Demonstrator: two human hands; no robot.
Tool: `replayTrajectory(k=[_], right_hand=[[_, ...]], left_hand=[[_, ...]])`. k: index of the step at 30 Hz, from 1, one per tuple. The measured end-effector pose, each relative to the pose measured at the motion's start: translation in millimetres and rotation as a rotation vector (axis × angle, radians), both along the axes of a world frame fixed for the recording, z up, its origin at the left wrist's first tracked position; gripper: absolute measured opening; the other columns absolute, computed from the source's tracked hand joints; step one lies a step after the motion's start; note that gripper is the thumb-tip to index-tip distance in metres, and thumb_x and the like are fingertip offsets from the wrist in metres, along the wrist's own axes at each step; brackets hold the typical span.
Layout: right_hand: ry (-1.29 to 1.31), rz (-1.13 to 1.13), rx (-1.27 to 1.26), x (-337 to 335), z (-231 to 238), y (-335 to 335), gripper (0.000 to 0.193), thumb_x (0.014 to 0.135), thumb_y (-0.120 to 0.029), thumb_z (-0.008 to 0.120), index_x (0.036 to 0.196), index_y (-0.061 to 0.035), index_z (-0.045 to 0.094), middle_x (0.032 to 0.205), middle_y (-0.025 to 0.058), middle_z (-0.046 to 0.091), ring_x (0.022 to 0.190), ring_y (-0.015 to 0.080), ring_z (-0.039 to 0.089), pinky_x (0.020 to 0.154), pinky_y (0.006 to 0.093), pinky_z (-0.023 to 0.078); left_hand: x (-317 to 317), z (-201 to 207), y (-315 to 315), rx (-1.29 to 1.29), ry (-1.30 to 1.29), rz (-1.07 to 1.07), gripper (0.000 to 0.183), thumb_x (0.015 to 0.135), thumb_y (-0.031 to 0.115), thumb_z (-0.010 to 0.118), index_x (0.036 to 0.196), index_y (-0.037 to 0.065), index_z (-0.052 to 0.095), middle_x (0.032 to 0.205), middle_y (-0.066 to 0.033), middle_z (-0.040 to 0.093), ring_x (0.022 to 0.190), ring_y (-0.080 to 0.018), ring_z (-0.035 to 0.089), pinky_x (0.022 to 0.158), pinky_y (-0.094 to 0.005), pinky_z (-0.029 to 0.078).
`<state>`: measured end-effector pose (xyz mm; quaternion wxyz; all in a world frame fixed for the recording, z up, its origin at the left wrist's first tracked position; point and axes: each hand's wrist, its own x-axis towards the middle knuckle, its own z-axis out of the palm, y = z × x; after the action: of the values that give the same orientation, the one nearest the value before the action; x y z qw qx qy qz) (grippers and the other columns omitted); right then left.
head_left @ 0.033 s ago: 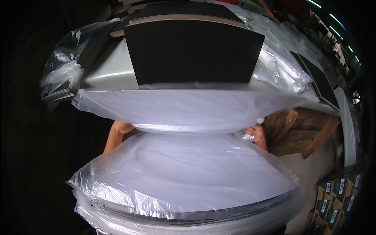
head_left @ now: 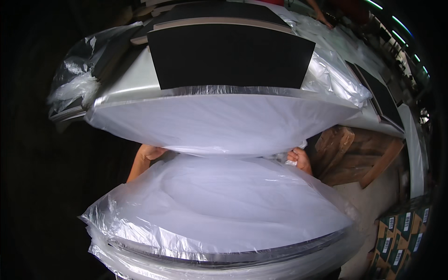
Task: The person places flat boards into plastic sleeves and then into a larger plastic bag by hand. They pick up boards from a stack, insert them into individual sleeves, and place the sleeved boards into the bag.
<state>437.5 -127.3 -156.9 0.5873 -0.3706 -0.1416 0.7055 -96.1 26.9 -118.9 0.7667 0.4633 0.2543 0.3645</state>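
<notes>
A pale flat panel in clear plastic film (head_left: 224,122) stretches across the middle, its far edge against the lower part of a black panel (head_left: 231,56). My left hand (head_left: 151,152) is closed at the near left corner of the pale panel; its fingertips are hidden under the film. At the near right corner, my right hand (head_left: 301,159) is a fist around bunched clear film. Nearer to me lies a stack of film-wrapped panels (head_left: 247,205), its top one pale, with dark edges showing at the front.
Crumpled clear film (head_left: 77,88) hangs at the left, and more film (head_left: 333,81) lies at the right. A brown wooden support (head_left: 357,156) stands below the table. Green-and-brown cartons (head_left: 396,240) are piled at lower right. Another person's hand (head_left: 322,18) shows at the far right.
The pale panel has shifted away from me, its far edge now higher against the black panel. Both my hands have moved slightly inward with it. The near stack is unchanged.
</notes>
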Motion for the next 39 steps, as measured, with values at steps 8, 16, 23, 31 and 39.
replayTrajectory(k=[8, 16, 23, 31, 39], right_hand=[[-0.129, 0.359, -0.113, -21.7, -106.2, -3.0, 0.01, 0.078, -0.013, 0.059, 0.085, -0.0061, 0.056, 0.058, 0.0, 0.051, 0.052, 0.012, 0.047, 0.05, 0.026, 0.039], [-1.049, -0.121, 0.145, 32.8, 107.3, 42.9, 0.013, 0.078, -0.016, 0.061, 0.083, -0.0048, 0.057, 0.062, -0.0008, 0.053, 0.045, 0.0037, 0.037, 0.039, 0.0193, 0.028], [-0.902, -0.115, 0.789, -17.3, 309.1, 53.0, 0.028, 0.089, -0.017, 0.047, 0.109, 0.002, 0.049, 0.074, 0.0009, 0.048, 0.055, 0.0037, 0.039, 0.048, 0.0166, 0.029], [-0.728, 0.109, 0.973, -32.6, 343.8, 86.0, 0.033, 0.091, -0.025, 0.042, 0.113, 0.0007, 0.047, 0.077, -0.0005, 0.048, 0.064, 0.005, 0.042, 0.052, 0.0182, 0.032], [-0.485, 0.444, 0.986, -143.3, 322.9, 81.3, 0.053, 0.091, -0.034, 0.039, 0.13, 0.0004, 0.027, 0.106, 0.0147, 0.052, 0.095, 0.0205, 0.054, 0.078, 0.0272, 0.045]], left_hand=[[11.9, -94.8, -20.8, -0.072, 0.421, 0.185, 0.042, 0.085, 0.037, 0.051, 0.113, 0.006, 0.052, 0.112, -0.0071, 0.055, 0.103, -0.0215, 0.05, 0.089, -0.0379, 0.04], [-4.9, 48.9, 34.8, 0.171, 0.25, 0.396, 0.058, 0.082, 0.05, 0.046, 0.122, 0.007, 0.044, 0.123, -0.0068, 0.047, 0.111, -0.0228, 0.044, 0.095, -0.0379, 0.033], [-18.2, 206.2, -8.0, 0.908, 0.052, -0.128, 0.089, 0.06, 0.066, 0.064, 0.114, -0.002, 0.045, 0.108, -0.0138, 0.053, 0.099, -0.0226, 0.052, 0.086, -0.034, 0.039], [57.7, 235.6, -13.6, 0.517, -0.147, -1.142, 0.079, 0.063, 0.019, 0.079, 0.119, -0.015, 0.034, 0.115, -0.0332, 0.043, 0.102, -0.0387, 0.053, 0.082, -0.0431, 0.047], [135.9, 238.0, -57.2, 0.868, 0.494, -0.592, 0.099, 0.056, 0.032, 0.081, 0.133, 0.005, 0.025, 0.132, -0.0136, 0.031, 0.113, -0.0261, 0.044, 0.091, -0.0388, 0.039]])
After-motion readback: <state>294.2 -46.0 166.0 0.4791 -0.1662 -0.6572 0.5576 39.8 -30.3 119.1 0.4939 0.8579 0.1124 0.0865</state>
